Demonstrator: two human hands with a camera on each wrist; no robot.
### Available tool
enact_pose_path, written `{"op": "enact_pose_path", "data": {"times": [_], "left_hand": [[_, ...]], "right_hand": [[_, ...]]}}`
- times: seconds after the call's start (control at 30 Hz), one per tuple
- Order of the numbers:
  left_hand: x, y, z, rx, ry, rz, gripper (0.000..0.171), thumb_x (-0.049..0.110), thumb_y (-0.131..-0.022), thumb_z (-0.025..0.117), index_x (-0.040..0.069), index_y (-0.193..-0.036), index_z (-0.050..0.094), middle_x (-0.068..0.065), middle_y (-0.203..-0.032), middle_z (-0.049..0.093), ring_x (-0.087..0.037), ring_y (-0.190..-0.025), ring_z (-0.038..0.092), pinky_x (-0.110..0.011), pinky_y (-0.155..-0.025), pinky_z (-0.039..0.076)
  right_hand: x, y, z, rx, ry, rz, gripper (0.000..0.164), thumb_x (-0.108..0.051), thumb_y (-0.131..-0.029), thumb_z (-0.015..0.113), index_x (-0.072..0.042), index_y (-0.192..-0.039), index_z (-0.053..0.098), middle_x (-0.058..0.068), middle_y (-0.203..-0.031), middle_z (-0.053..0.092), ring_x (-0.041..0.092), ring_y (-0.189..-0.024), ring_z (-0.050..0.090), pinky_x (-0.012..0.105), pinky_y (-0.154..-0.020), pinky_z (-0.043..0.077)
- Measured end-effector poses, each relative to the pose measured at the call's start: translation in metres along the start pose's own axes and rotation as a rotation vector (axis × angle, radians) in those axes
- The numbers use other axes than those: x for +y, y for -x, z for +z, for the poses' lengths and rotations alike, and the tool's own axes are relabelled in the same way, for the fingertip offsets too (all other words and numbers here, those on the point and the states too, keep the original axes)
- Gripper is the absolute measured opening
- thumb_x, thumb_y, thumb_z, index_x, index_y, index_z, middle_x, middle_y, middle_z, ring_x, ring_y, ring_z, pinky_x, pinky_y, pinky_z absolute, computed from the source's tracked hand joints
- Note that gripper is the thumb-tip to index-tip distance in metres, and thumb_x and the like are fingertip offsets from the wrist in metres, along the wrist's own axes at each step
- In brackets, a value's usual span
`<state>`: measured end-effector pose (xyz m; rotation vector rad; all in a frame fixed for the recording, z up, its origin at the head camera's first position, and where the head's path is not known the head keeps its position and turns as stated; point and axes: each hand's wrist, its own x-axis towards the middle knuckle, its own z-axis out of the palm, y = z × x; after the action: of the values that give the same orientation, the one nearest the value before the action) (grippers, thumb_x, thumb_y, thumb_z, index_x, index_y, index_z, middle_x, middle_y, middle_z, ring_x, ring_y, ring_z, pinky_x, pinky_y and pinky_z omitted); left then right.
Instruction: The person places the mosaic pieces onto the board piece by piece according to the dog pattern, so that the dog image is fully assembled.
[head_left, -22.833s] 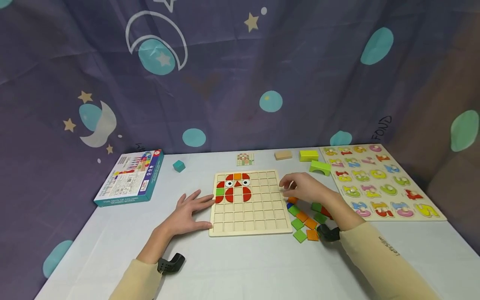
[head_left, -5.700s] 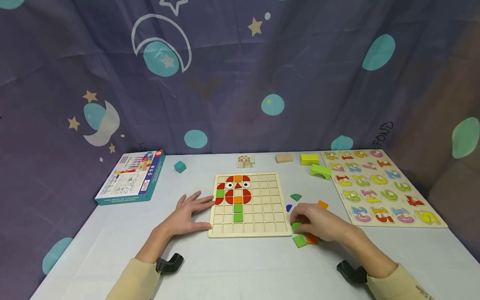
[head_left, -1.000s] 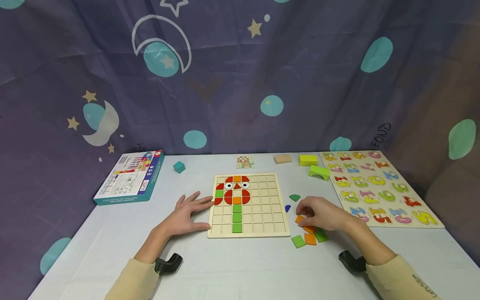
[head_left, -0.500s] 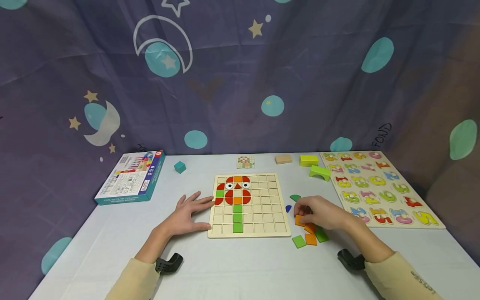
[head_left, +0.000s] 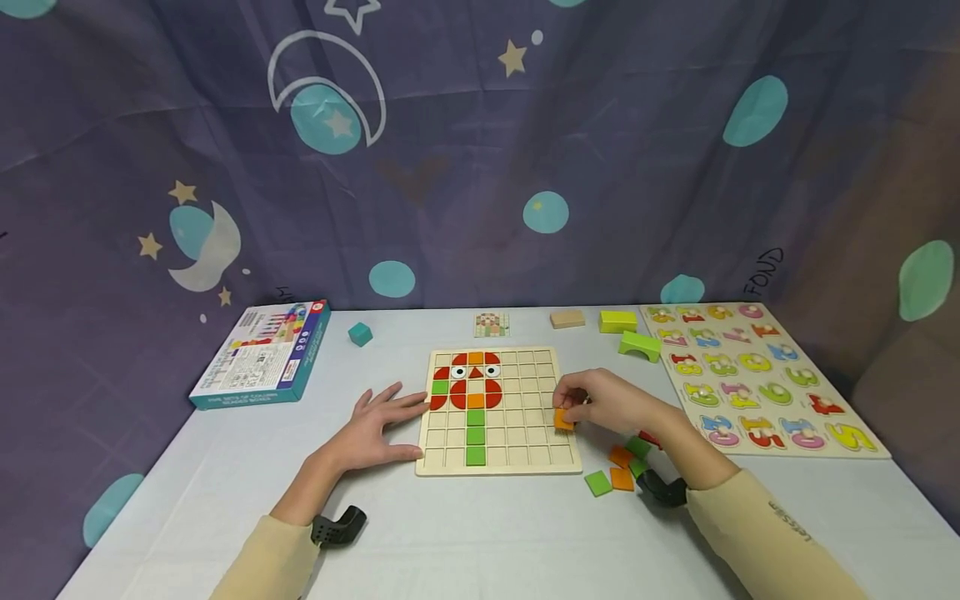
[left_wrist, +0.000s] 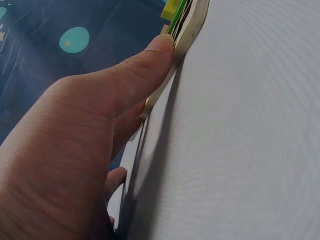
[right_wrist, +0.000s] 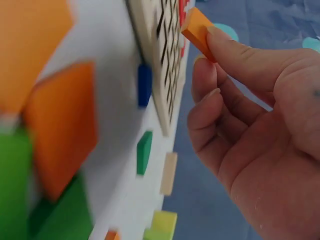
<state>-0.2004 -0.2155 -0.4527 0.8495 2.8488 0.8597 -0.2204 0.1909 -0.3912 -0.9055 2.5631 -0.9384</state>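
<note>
My left hand (head_left: 378, 429) lies with spread fingers at the left edge of the wooden grid board (head_left: 528, 455). In the left wrist view its thumb (left_wrist: 145, 70) touches the board's edge. My right hand (head_left: 611, 400) pinches an orange square tile (right_wrist: 198, 31) between thumb and fingertips, over the board's right edge. On the board, red curved pieces (head_left: 492, 394), two eye tiles (head_left: 492, 372) and some orange squares form a bird-like figure. Below it runs a column of green squares (head_left: 476, 437).
Loose orange tiles (head_left: 622, 479) and green tiles (head_left: 597, 483) lie right of the board. A small pattern card (head_left: 491, 325), blocks (head_left: 618, 322) and a teal cube (head_left: 360, 334) stand behind. A box (head_left: 258, 358) is at left, a number puzzle (head_left: 765, 387) at right.
Over the earlier frames an orange square and a column of green squares joined the board. Since half a second ago my right hand has carried an orange tile left from the pile; the left stays put.
</note>
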Motion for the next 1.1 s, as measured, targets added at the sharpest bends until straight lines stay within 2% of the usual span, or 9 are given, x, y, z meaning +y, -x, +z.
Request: {"op": "enact_pose_path", "data": {"times": [0.27, 0.57, 0.9, 1.1], "left_hand": [[-0.002, 0.001, 0.001, 0.008, 0.003, 0.012, 0.075, 0.050, -0.081, 0.081, 0.015, -0.144, 0.059, 0.000, -0.154, 0.047, -0.040, -0.150, 0.018, -0.069, -0.113, -0.002], [-0.001, 0.002, 0.000, 0.010, 0.006, 0.015, 0.075, 0.050, -0.081, 0.081, 0.015, -0.144, 0.059, 0.001, -0.153, 0.048, -0.040, -0.150, 0.019, -0.070, -0.113, -0.001], [-0.002, 0.001, 0.001, 0.008, -0.005, 0.013, 0.075, 0.050, -0.081, 0.081, 0.016, -0.144, 0.059, 0.002, -0.154, 0.047, -0.039, -0.150, 0.018, -0.069, -0.113, -0.001], [-0.001, 0.001, 0.000, 0.009, -0.005, 0.011, 0.075, 0.050, -0.081, 0.081, 0.016, -0.144, 0.059, 0.002, -0.154, 0.047, -0.039, -0.150, 0.018, -0.070, -0.113, -0.001]], "right_hand": [[-0.014, -0.031, 0.011, 0.005, -0.022, -0.025, 0.012, -0.001, -0.091, 0.072, -0.011, -0.094, 0.068, -0.004, -0.081, 0.060, 0.015, -0.079, 0.055, 0.029, -0.070, 0.048], [-0.029, -0.061, 0.029, 0.004, 0.007, -0.098, 0.011, 0.001, -0.092, 0.070, -0.009, -0.094, 0.068, -0.004, -0.084, 0.063, 0.012, -0.077, 0.056, 0.028, -0.070, 0.050], [-0.041, -0.076, 0.043, -0.022, 0.041, -0.040, 0.010, 0.001, -0.091, 0.072, -0.008, -0.092, 0.068, -0.004, -0.081, 0.061, 0.013, -0.076, 0.054, 0.028, -0.072, 0.048], [-0.040, -0.078, 0.048, -0.022, 0.059, -0.050, 0.011, -0.001, -0.089, 0.075, -0.009, -0.088, 0.068, -0.004, -0.080, 0.061, 0.012, -0.075, 0.053, 0.028, -0.072, 0.048]]}}
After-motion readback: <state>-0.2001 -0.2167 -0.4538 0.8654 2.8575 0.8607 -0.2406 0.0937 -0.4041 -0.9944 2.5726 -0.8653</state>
